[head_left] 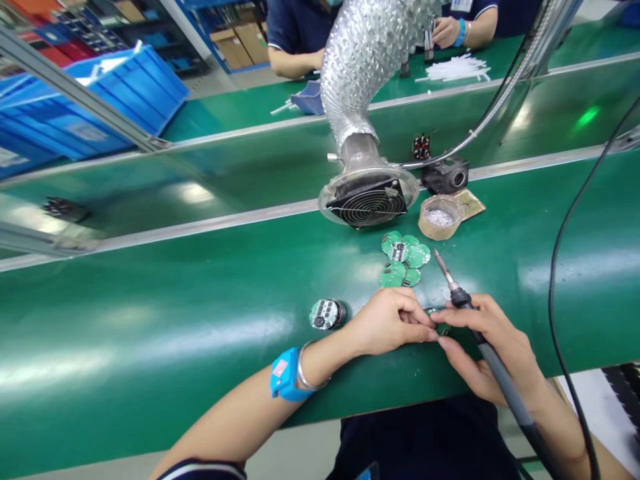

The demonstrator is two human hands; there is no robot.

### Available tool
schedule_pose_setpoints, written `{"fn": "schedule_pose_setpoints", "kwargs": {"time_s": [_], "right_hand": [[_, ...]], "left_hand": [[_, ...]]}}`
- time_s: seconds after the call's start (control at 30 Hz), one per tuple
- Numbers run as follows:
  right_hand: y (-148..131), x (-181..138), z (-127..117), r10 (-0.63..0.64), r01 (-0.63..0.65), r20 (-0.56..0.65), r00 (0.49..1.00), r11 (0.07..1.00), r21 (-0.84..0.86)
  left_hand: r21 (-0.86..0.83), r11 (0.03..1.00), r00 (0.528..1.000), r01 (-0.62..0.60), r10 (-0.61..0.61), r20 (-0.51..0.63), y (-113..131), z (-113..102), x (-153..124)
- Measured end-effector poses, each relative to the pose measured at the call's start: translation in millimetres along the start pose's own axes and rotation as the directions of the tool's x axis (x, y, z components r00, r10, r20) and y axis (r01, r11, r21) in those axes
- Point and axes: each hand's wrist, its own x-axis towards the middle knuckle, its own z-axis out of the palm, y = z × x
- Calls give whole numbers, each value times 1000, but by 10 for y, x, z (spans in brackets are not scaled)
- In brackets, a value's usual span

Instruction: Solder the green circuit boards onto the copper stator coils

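Note:
My left hand [387,323] rests on the green bench [175,333], its fingertips pinching a small green part [442,328] that is mostly hidden between both hands. My right hand [487,350] holds a soldering iron [493,363] like a pen, tip [437,255] pointing up and away, while its fingertips also touch the small part. A blue wrist strap [284,375] and a metal bangle sit on my left wrist. A pile of several round green circuit boards [404,259] lies just beyond my hands. A round assembled unit [327,313] lies left of my left hand.
A silver fume duct with a fan grille [369,200] hangs over the bench behind the boards. A tape roll holding solder bits [439,217] and a black holder [445,176] sit beside it. Black cables [563,267] run at right. Another person's hands [447,32] work across the far bench; blue crates [100,100] stand left.

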Motion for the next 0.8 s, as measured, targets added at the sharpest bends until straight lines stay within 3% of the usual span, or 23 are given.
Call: {"fn": "schedule_pose_setpoints", "kwargs": {"time_s": [0.1, 0.27, 0.5, 0.8], "right_hand": [[-63, 54, 40, -37, 35, -51, 998, 998, -48], [-71, 86, 60, -10, 12, 24, 1000, 998, -64], [-29, 37, 53, 27, -21, 61, 998, 995, -99], [-316, -130, -303, 83, -78, 20, 996, 979, -190]], "left_hand": [[50, 999, 1000, -4, 4, 1, 9, 26, 6], [119, 992, 999, -36, 37, -10, 21, 24, -15], [-2, 1000, 1000, -25, 25, 1, -69, 24, -32], [290, 955, 991, -59, 91, -98, 40, 86, -65]]}}
